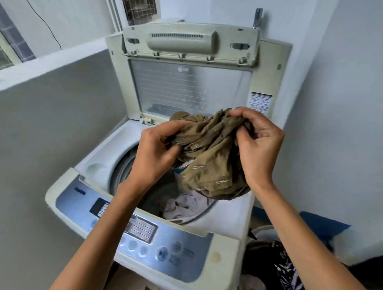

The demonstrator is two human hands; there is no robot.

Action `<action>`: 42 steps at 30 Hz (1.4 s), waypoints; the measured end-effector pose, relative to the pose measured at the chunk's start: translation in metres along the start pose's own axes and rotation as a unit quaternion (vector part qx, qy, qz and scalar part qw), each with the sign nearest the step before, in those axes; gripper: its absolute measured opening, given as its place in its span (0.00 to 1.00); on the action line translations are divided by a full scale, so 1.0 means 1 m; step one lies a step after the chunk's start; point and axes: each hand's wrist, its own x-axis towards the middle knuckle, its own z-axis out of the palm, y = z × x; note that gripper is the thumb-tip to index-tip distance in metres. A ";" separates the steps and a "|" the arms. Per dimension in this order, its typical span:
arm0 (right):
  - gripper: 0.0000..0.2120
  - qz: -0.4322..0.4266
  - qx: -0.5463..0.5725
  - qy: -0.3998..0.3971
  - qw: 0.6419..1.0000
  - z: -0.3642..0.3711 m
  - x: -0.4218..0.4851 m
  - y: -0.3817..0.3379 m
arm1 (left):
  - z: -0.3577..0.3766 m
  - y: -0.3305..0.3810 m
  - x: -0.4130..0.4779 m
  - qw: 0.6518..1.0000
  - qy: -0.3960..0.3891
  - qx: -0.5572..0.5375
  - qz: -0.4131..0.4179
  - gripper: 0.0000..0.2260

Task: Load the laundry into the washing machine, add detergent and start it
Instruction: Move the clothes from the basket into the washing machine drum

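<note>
An olive-brown patterned garment [208, 157] hangs bunched over the open drum of a top-loading washing machine [94, 153]. My left hand [155, 150] grips its left side and my right hand [258, 142] pinches its upper right edge. Inside the drum lies pale pinkish laundry [184, 207], with a bit of blue fabric showing under the garment. The lid [190, 88] stands raised at the back. The blue-grey control panel [159, 245] with round buttons runs along the near edge, under my forearms.
A pile of dark and black-and-white patterned clothes [277, 270] sits low to the right of the machine. A grey wall stands close on the left and a pale wall on the right. A tap fitting [257, 18] is on the wall behind the lid.
</note>
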 end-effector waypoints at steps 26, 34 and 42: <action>0.21 0.214 -0.225 -0.465 0.829 0.157 -0.020 0.194 | -0.031 -0.241 -0.021 0.906 -0.268 0.081 -0.316 0.44; 0.20 0.192 -0.260 -0.454 0.830 0.117 -0.032 0.191 | -0.010 -0.228 -0.034 0.904 -0.280 0.115 -0.304 0.44; 0.22 0.105 -0.338 -0.423 0.834 0.047 -0.035 0.159 | 0.027 -0.178 -0.032 0.916 -0.289 0.183 -0.208 0.32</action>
